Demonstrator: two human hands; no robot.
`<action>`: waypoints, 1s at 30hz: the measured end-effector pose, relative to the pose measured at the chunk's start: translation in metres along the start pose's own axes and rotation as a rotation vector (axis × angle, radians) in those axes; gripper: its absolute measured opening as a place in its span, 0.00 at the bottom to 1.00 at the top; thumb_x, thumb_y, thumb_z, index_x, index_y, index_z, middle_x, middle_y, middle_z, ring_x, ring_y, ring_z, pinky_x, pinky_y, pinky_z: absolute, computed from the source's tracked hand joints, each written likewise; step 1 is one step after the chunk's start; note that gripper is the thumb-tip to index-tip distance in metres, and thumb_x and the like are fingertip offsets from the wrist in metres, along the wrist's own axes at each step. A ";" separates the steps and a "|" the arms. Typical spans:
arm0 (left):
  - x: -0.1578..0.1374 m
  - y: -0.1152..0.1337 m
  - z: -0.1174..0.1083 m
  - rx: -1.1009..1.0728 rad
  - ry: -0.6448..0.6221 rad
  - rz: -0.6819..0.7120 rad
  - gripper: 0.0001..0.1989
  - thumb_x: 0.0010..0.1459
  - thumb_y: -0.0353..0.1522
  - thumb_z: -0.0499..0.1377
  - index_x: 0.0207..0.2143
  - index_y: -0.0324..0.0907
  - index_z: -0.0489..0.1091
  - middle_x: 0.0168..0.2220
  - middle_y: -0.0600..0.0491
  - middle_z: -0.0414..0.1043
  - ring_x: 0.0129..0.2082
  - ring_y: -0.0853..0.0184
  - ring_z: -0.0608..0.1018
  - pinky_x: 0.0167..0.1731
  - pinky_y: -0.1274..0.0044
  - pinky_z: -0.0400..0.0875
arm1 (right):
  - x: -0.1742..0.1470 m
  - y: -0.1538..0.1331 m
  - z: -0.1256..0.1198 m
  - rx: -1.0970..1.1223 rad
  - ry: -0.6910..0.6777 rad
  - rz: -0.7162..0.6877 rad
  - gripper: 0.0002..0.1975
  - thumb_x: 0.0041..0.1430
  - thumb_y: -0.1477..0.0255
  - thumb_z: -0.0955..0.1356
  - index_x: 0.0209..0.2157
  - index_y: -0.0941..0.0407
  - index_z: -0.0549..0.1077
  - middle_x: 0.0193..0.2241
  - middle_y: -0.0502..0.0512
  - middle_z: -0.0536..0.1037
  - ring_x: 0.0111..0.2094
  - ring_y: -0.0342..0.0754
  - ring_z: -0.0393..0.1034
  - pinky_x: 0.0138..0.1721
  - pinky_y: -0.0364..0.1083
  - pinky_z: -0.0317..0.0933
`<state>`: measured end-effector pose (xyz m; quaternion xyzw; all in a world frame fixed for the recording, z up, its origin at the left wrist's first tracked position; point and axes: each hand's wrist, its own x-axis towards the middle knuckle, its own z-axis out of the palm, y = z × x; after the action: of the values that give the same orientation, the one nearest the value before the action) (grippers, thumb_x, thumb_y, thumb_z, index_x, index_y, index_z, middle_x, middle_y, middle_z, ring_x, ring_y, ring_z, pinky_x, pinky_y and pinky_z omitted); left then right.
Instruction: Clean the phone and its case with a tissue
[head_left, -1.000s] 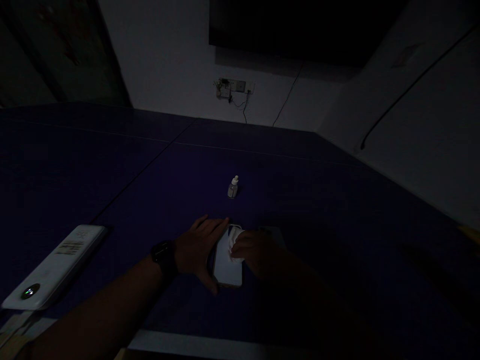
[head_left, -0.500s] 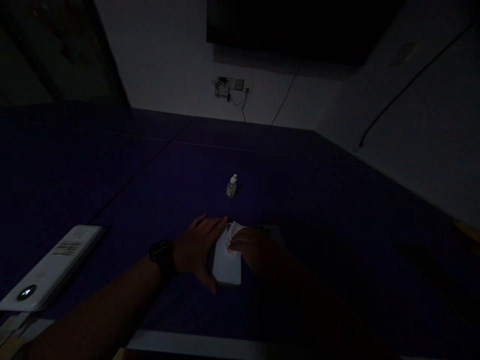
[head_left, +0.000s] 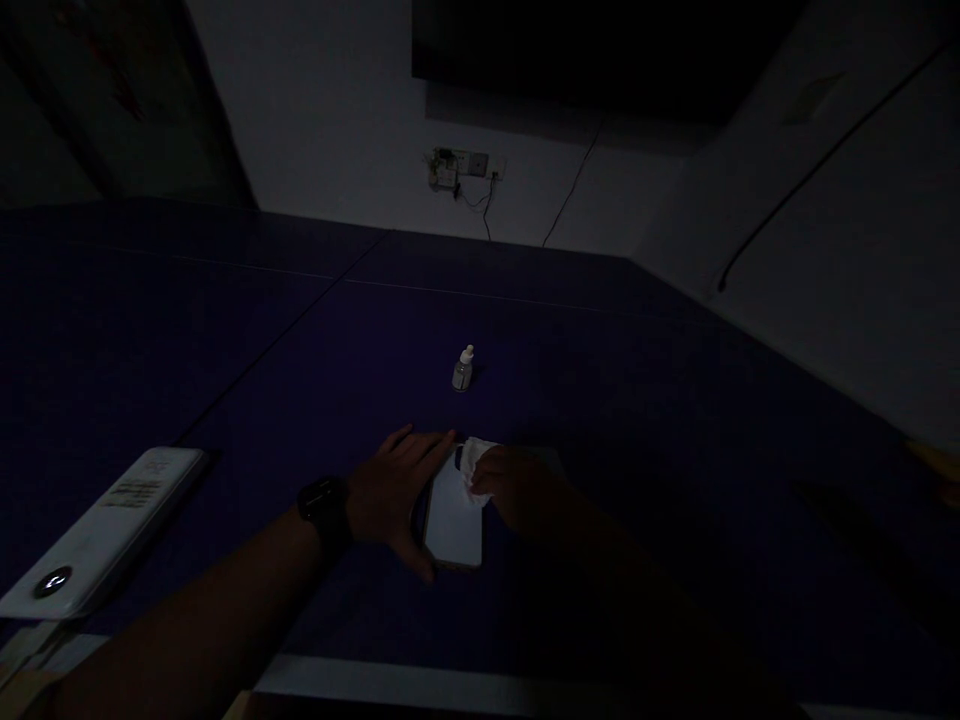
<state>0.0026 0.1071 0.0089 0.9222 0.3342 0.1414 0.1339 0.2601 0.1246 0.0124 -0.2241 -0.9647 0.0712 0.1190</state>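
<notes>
With the phone at six o'clock from the bottle, we do best bracing its nine-o'clock edge with our left hand, fingers apart, and pressing evenly the tissue pinched in our right hand.

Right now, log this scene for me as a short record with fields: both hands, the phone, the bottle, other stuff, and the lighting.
Left hand: spread, thumb and fingers along the phone's left side
Right hand: gripping a white cloth against the phone's upper part
Phone: pale, flat on the dark blue surface, between the hands
Bottle: small, white-topped, upright beyond the phone
Watch: dark, left wrist
Far left: white device with a round display
Lighting: very dim; right forearm hard to make out
</notes>
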 end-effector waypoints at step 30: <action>-0.001 0.000 0.001 0.013 0.006 -0.010 0.78 0.32 0.69 0.64 0.73 0.40 0.31 0.68 0.31 0.54 0.66 0.37 0.62 0.66 0.46 0.42 | -0.002 -0.037 -0.031 0.190 -0.186 -0.218 0.15 0.56 0.84 0.66 0.39 0.58 0.81 0.41 0.57 0.82 0.45 0.49 0.72 0.49 0.49 0.64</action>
<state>0.0017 0.1062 0.0078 0.9210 0.3398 0.1413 0.1277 0.2547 0.0939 0.0489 -0.0984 -0.9790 0.1691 0.0570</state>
